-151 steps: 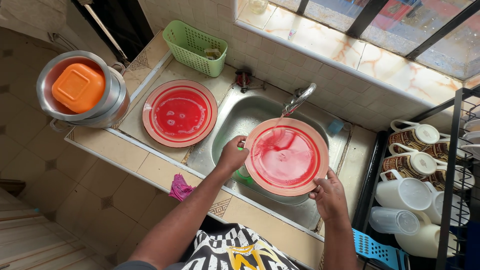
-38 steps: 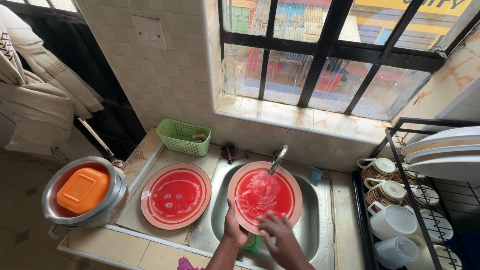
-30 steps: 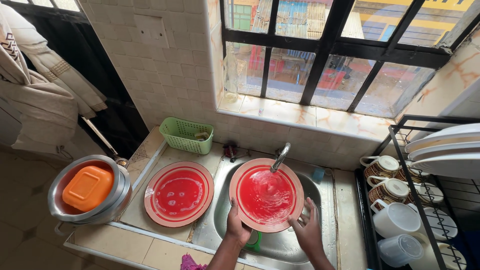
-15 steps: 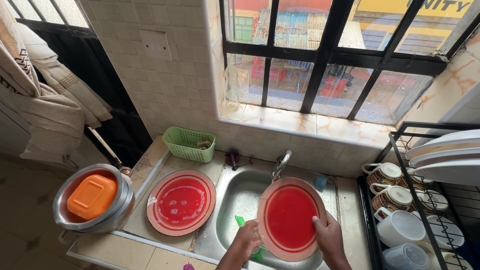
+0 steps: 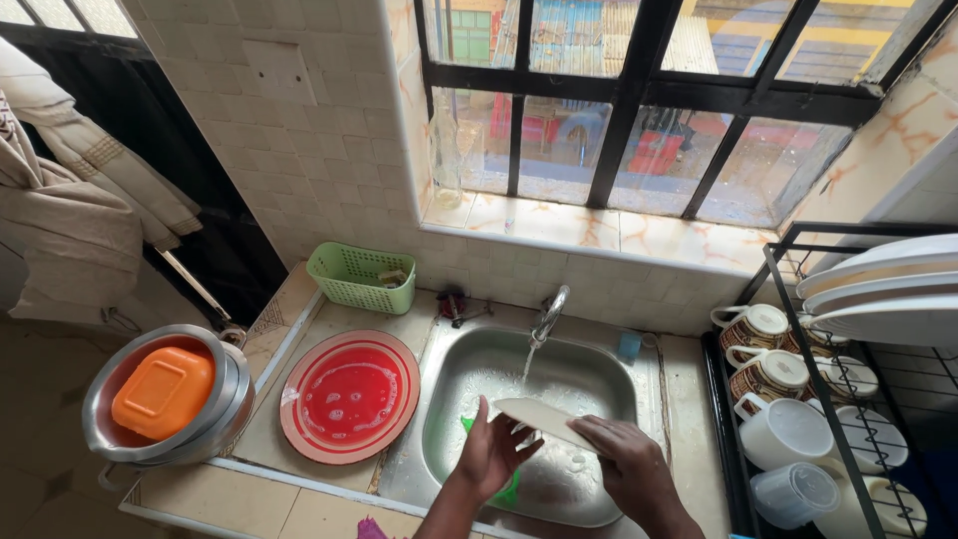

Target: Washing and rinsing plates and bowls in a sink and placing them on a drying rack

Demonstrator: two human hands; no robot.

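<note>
A: Head view. What do the hands hold over the stainless-steel sink basin [image 5: 469,371]?

B: Both grip one round plate, pale on its visible underside [image 5: 547,419], tilted nearly edge-on under the water running from the chrome tap [image 5: 549,314]. The left hand [image 5: 491,454] is closed on its near-left rim; the right hand [image 5: 627,467] clasps the right rim, fingers curled over it. The plate's upper face is turned away and cannot be made out.

A: And beneath the plate?

B: A green object [image 5: 504,484], mostly hidden by the left hand and the plate; its kind cannot be told. The sink floor shows foam.

A: To the left?

B: A second round plate, red with a pale rim [image 5: 349,396], lies flat and wet on the tiled counter [image 5: 329,319]. Farther left, a stack of steel bowls [image 5: 200,429] holds an orange rectangular plastic container [image 5: 163,391]. A green plastic basket [image 5: 361,278] stands against the wall.

A: To the right?

B: A black wire rack [image 5: 793,329] with patterned mugs [image 5: 753,329], a white jug [image 5: 788,431] and white plates [image 5: 878,289], cut off by the frame edge. A small magenta item [image 5: 369,529] at the bottom edge is largely cropped.
</note>
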